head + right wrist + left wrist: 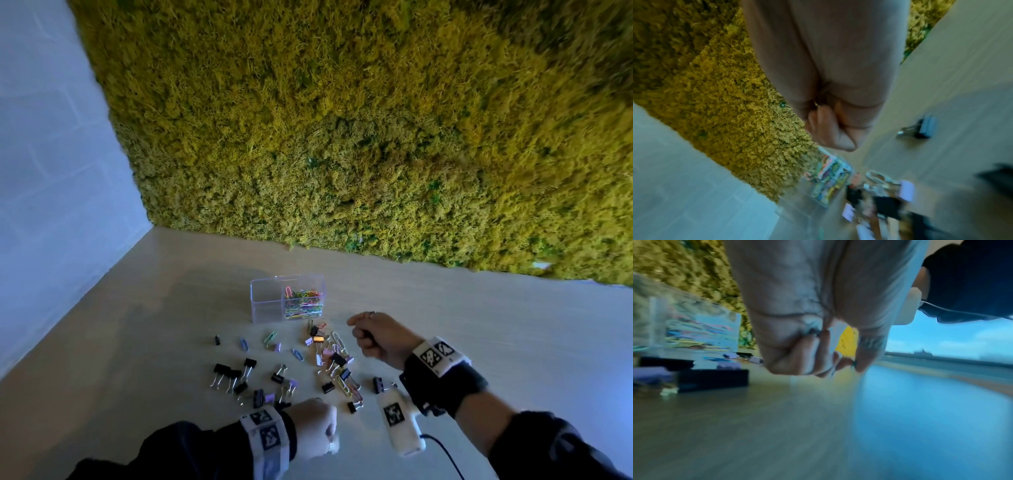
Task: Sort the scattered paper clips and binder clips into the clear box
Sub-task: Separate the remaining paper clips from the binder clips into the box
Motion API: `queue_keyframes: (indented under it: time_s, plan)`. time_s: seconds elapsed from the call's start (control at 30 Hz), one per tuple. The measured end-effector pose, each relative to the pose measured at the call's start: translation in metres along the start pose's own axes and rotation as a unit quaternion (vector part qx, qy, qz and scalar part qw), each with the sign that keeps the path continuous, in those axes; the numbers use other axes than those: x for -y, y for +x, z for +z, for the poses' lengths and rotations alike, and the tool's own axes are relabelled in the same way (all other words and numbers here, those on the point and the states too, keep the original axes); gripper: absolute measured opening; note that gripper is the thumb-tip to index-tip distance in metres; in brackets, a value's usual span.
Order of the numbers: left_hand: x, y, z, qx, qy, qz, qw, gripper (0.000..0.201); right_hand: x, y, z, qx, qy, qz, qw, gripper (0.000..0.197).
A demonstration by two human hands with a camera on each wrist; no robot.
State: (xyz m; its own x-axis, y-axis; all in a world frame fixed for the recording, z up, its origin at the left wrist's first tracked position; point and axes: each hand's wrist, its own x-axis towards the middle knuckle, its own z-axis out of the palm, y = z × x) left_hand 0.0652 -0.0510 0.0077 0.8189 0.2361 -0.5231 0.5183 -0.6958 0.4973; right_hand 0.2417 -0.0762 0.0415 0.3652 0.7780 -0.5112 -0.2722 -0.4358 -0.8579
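The clear box [265, 310] stands on the wooden table; several coloured paper clips [303, 303] fill its right compartment. Before it lies a scatter of black and lilac binder clips [224, 371] and coloured paper clips [340, 341]. My right hand [371, 337] hovers just right of the pile, near the box's front right corner, fingers curled into a fist [835, 131]; nothing shows in it. At the pile's near edge my left hand [318, 425] sits low over the table, fingers curled under [807, 353]. That view is too blurred to show anything held.
A moss-covered wall [376, 137] rises behind the table and a pale wall [51, 171] closes the left side. One black binder clip [925, 128] lies apart, right of the pile. A white camera unit [399, 423] with a cable hangs under my right wrist.
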Motion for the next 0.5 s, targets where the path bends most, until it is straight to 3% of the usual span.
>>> queue_keyframes:
  time_s: [0.03, 0.07, 0.1, 0.17, 0.2, 0.23, 0.33, 0.5]
  plan:
    - [0.003, -0.001, -0.011, -0.003, -0.064, -0.006, 0.998, 0.033, 0.011, 0.006, 0.004, -0.001, 0.005, 0.005, 1.000, 0.022]
    - [0.005, -0.002, -0.025, -0.012, -0.183, -0.007, 0.983, 0.029, 0.021, 0.011, 0.008, 0.001, 0.007, 0.009, 1.000, 0.022]
    - [0.009, -0.001, -0.041, -0.031, -0.319, -0.010, 0.947, 0.026, 0.032, 0.017, 0.012, 0.006, 0.007, 0.012, 1.000, 0.021]
    - [0.019, 0.004, -0.080, -0.076, -0.544, -0.033, 0.835, 0.033, 0.053, 0.028, 0.024, 0.019, -0.006, 0.016, 1.000, 0.021]
    - [0.024, 0.006, -0.100, -0.084, -0.600, -0.033, 0.795, 0.035, 0.062, 0.034, 0.030, 0.023, -0.010, 0.021, 0.999, 0.021]
    - [0.027, 0.008, -0.119, -0.089, -0.628, -0.026, 0.773, 0.034, 0.070, 0.040, 0.036, 0.024, -0.007, 0.028, 0.999, 0.021]
    - [0.034, 0.019, -0.157, -0.084, -0.647, -0.015, 0.757, 0.026, 0.083, 0.057, 0.048, 0.001, 0.027, 0.060, 0.998, 0.020]
    - [0.043, 0.046, -0.173, -0.090, -0.658, -0.089, 0.742, 0.024, 0.088, 0.073, 0.053, 0.016, 0.112, 0.128, 0.985, 0.013]
